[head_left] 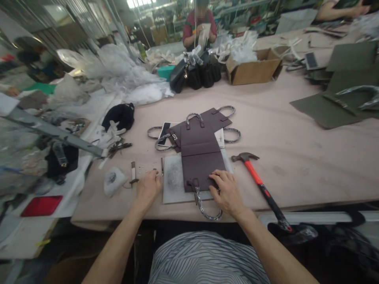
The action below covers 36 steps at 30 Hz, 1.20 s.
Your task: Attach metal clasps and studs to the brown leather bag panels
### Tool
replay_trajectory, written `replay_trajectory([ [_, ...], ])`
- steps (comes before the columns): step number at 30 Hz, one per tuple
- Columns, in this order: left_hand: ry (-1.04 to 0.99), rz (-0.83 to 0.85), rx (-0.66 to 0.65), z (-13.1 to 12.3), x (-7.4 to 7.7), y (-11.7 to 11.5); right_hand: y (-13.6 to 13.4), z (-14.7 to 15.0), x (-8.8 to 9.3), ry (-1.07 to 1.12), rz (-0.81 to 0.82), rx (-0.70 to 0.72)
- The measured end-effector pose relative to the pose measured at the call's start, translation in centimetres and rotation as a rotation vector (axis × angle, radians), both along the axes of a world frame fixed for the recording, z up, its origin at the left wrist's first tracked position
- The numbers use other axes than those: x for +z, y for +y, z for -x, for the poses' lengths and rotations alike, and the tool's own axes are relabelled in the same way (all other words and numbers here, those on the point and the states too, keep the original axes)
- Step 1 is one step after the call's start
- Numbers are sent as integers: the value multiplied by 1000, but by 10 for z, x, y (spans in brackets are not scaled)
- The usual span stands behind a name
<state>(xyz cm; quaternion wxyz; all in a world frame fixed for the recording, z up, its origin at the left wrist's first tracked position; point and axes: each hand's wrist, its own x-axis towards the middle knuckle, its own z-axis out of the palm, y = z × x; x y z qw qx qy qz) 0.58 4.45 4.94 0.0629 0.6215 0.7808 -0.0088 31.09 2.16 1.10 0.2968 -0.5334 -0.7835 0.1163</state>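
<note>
A dark brown bag panel (203, 163) with wrapped handles at both ends lies over a grey slab (173, 177). My right hand (226, 191) rests on the panel's lower right corner, by the near handle (204, 207), fingers bent; whether they pinch anything is hidden. Left of the slab, my left hand (149, 187) is on the table with its fingertips together near small metal parts (154, 169); what they hold is too small to make out. A thin metal rod (162, 166) lies between that hand and the slab. More brown panels (211, 118) lie beyond.
A red-and-black hammer (263, 189) lies at the right. On the left are a small tool (133, 172), a plastic bag of parts (114, 180) and a black pouch (119, 116). Black bags (194, 75), a cardboard box (254, 69) and a person (199, 27) are farther back.
</note>
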Motion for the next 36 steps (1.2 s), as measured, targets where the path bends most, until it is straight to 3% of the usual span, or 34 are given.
replay_trajectory([
  [8,-31,-37,-171,-50,5,-8,0,1,-1,5,18,-4],
  [14,-31,-69,-239,-54,2,-14,0,1,0,-21,22,-15],
  [18,-158,-138,-345,-62,-2,-19,0,4,1,-16,19,-18],
  [24,-348,-276,-468,-69,-20,-25,0,14,2,-16,21,-23],
  [28,-358,-294,-517,-66,-25,-27,1,13,3,-22,18,-9],
  [36,-217,-268,-579,-74,-20,-26,2,9,0,-55,-20,22],
])
